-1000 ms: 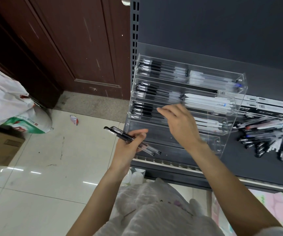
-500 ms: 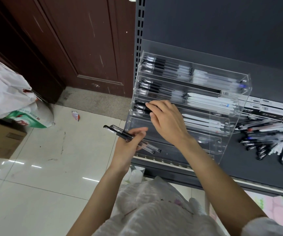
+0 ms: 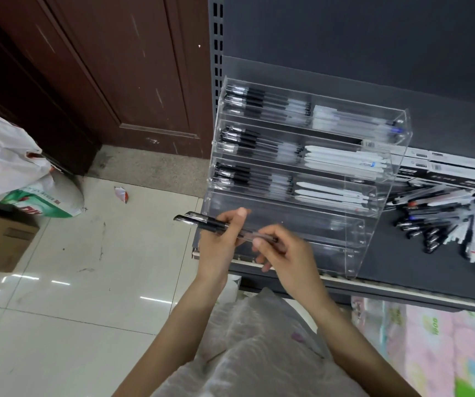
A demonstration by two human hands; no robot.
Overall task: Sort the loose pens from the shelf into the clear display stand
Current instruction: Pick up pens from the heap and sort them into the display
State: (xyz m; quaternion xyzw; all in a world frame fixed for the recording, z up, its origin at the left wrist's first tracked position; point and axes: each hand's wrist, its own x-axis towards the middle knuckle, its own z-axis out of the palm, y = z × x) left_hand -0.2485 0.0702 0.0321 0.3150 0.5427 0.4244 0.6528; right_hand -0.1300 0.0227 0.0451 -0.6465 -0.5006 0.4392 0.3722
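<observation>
Pulling next pen from the bundle, stand dead ahead.

My left hand grips a few black-capped pens, long axis left-right, caps left. My right hand pinches the clear tip end of one. Just beyond, the clear display stand: lower tiers look empty, upper ones stocked, slots parallel to my pens. Loose pens lie well right on the shelf, nearer my right hand. Bundle count unclear; fingertips blurred.
</observation>
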